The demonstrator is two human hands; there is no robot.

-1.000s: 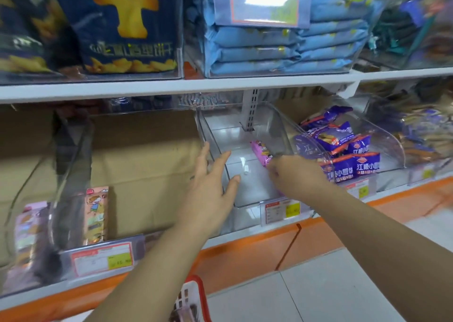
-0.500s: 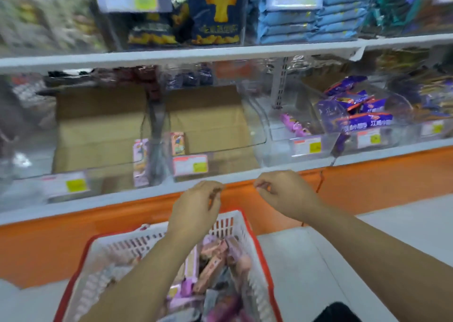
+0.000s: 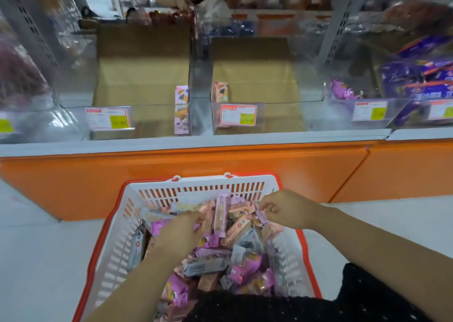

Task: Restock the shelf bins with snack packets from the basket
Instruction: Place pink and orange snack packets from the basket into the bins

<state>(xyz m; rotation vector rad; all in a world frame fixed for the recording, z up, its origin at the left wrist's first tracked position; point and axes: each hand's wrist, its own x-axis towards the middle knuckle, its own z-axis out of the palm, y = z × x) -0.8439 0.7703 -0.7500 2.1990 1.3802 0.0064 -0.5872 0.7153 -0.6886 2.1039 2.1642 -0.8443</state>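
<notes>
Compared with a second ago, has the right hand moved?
Yes. The right hand has dropped from the clear bin on the shelf down into the basket, below the orange base.

We see the scene under bright, even overhead light, with only soft, faint shadows on the floor (image 3: 36, 260). Hazy glare films the clear bins (image 3: 282, 118), and the goods behind them blur. Wide-angle distortion bows the shelf edge (image 3: 220, 142) downward toward both sides.
</notes>
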